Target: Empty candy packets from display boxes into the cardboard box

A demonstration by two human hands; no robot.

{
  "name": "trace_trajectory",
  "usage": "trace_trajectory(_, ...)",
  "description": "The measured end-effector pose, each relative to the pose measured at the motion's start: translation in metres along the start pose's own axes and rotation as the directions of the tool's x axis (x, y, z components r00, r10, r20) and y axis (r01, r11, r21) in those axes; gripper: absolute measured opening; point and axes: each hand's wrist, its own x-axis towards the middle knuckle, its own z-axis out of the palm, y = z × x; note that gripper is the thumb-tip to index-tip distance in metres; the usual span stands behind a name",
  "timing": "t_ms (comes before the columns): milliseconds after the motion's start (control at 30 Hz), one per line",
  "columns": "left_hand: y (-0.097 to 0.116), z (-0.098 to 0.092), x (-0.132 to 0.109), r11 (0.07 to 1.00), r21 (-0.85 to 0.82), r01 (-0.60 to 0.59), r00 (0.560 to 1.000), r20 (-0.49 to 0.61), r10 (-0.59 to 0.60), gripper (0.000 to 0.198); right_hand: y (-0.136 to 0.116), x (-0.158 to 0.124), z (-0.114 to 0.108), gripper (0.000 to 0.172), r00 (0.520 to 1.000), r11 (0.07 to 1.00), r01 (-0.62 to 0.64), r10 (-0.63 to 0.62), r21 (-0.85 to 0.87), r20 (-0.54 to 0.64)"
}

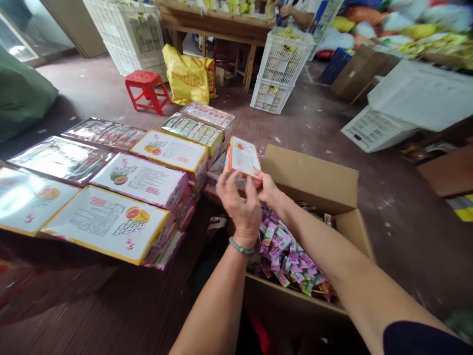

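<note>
An orange-edged white candy box (244, 157) with a fruit picture on its face is held up in front of me. My right hand (269, 188) grips its near right corner, thumb on top. At the near end of the box is my left hand (238, 202), a bracelet on its wrist, its fingers bent and apart; whether they touch the box I cannot tell. Below my hands stands an open cardboard carton (310, 175) holding many small wrapped sachets (286, 251), mostly purple, some green. To the left, similar candy boxes (142, 177) are stacked in rows.
A red stool (146, 88) and a yellow bag (188, 76) stand beyond the stacks. White crates (283, 66) stand by a wooden table (221, 24), where another person's arm shows. Another white crate (379, 129) and piled sacks (391, 24) are to the right.
</note>
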Motion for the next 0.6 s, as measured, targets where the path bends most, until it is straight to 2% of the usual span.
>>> trace_trajectory(33, 0.0, -0.001, 0.005, 0.994, -0.022, 0.107, 0.992, -0.073, -0.108, 0.028, -0.002, 0.001, -0.019, 0.056, 0.999, 0.997, -0.054, 0.054, 0.05, 0.003)
trace_trajectory(67, 0.0, 0.0, 0.009, 0.966, -0.074, 0.249, 0.96, -0.113, -0.256, 0.033, -0.003, -0.005, -0.04, 0.052, 0.993, 0.985, -0.12, 0.119, 0.124, 0.016)
trace_trajectory(100, 0.0, 0.002, 0.011, 0.9, -0.153, 0.408, 0.901, -0.088, -0.424, 0.036, -0.002, -0.017, -0.062, 0.049, 0.981, 0.957, -0.192, 0.188, 0.216, 0.043)
trace_trajectory(133, 0.002, 0.005, 0.01, 0.789, -0.232, 0.569, 0.815, 0.025, -0.58, 0.04, -0.001, -0.034, -0.084, 0.045, 0.966, 0.915, -0.258, 0.245, 0.311, 0.081)
trace_trajectory(167, 0.004, 0.009, 0.007, 0.642, -0.283, 0.713, 0.699, 0.216, -0.681, 0.043, 0.002, -0.055, -0.105, 0.042, 0.952, 0.866, -0.307, 0.282, 0.395, 0.121)
trace_trajectory(200, 0.007, 0.015, 0.0, 0.487, -0.283, 0.826, 0.564, 0.436, -0.701, 0.047, 0.005, -0.076, -0.123, 0.04, 0.942, 0.827, -0.334, 0.298, 0.453, 0.153)
trace_trajectory(233, 0.01, 0.021, -0.009, 0.359, -0.241, 0.902, 0.427, 0.63, -0.649, 0.05, 0.009, -0.098, -0.14, 0.04, 0.937, 0.799, -0.348, 0.301, 0.491, 0.175)
trace_trajectory(267, 0.014, 0.027, -0.019, 0.276, -0.183, 0.944, 0.313, 0.763, -0.565, 0.052, 0.012, -0.118, -0.153, 0.041, 0.935, 0.781, -0.355, 0.3, 0.513, 0.19)
trace_trajectory(300, 0.019, 0.033, -0.03, 0.234, -0.135, 0.963, 0.238, 0.836, -0.494, 0.053, 0.014, -0.135, -0.164, 0.043, 0.933, 0.773, -0.359, 0.298, 0.523, 0.2)
trace_trajectory(333, 0.023, 0.039, -0.04, 0.219, -0.105, 0.97, 0.196, 0.871, -0.451, 0.053, 0.016, -0.15, -0.173, 0.045, 0.932, 0.771, -0.362, 0.296, 0.523, 0.209)
trace_trajectory(367, 0.027, 0.045, -0.049, 0.22, -0.089, 0.971, 0.179, 0.883, -0.433, 0.053, 0.017, -0.161, -0.179, 0.048, 0.93, 0.773, -0.367, 0.295, 0.518, 0.218)
trace_trajectory(467, 0.034, 0.062, -0.067, 0.245, -0.074, 0.967, 0.177, 0.885, -0.431, 0.052, 0.022, -0.179, -0.188, 0.059, 0.931, 0.778, -0.365, 0.297, 0.512, 0.212)
trace_trajectory(533, 0.034, 0.071, -0.074, 0.27, -0.061, 0.961, 0.181, 0.877, -0.445, 0.054, 0.028, -0.182, -0.186, 0.065, 0.946, 0.781, -0.322, 0.289, 0.535, 0.147)
trace_trajectory(600, 0.03, 0.078, -0.081, 0.31, -0.001, 0.951, 0.155, 0.867, -0.474, 0.056, 0.035, -0.181, -0.182, 0.07, 0.961, 0.786, -0.254, 0.269, 0.563, 0.059)
